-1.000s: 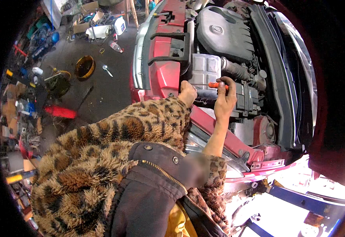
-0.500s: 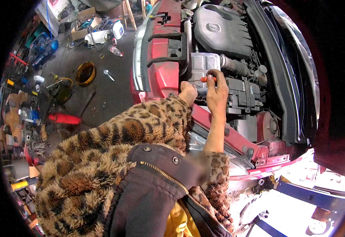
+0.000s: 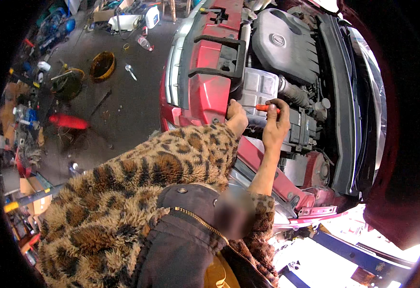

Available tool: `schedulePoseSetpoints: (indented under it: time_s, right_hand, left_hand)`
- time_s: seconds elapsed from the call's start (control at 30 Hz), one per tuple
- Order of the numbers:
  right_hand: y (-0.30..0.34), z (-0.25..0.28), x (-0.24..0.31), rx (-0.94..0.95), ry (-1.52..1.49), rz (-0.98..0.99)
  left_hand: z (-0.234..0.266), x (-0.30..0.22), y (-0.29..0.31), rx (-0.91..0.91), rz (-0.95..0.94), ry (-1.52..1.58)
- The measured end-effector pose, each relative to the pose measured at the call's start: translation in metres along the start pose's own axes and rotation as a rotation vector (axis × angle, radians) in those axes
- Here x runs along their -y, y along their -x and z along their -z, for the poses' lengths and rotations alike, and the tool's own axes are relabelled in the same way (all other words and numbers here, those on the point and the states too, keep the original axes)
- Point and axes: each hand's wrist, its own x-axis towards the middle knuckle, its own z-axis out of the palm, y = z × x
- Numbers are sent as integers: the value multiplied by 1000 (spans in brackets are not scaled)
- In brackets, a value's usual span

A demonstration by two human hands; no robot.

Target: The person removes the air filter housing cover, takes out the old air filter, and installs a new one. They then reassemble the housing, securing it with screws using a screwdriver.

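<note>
My right hand (image 3: 275, 128), its forearm bare, holds a screwdriver by its orange handle (image 3: 262, 108) over the engine bay. The tool lies nearly level, pointing left toward my other hand. Beneath it is the ribbed grey plastic box (image 3: 261, 82) with a corrugated hose on its far right. My left hand (image 3: 237, 119) is closed at the gap between that box and the red front panel (image 3: 209, 96). Its fingertips are partly hidden, and what they grip cannot be made out.
A grey engine cover (image 3: 286, 41) lies farther back, with the black battery (image 3: 302, 129) to the right of my right hand. On the floor at left are a yellow-rimmed basin (image 3: 103, 66), a ratchet-like tool (image 3: 130, 72), a red object (image 3: 69, 121) and a plastic bottle (image 3: 145, 43).
The whole view has shifted, so the car sits farther right in the picture. My right hand and the orange handle have moved slightly away from my left hand, which stays by the front panel.
</note>
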Motion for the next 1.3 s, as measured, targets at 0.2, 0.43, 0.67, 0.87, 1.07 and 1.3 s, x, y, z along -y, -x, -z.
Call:
schedulePoseSetpoints:
  time_s: [0.2,0.43,0.67,0.87,1.07,1.3]
  right_hand:
    - [-3,-10,0,-26,-27,100]
    - [1,12,-23,-76,42,54]
    - [9,-5,-3,-19,31,82]
    - [16,6,-7,-11,29,-9]
    - [16,10,-10,15,77,45]
    - [19,7,-12,29,-18,-3]
  left_hand:
    - [-15,7,-52,-27,-107,5]
    - [-7,17,15,58,-49,-40]
    - [-13,27,-25,-138,-356,-49]
    - [9,30,11,92,-293,-34]
    - [32,-15,96,153,-83,-53]
    - [34,-20,88,193,3,69]
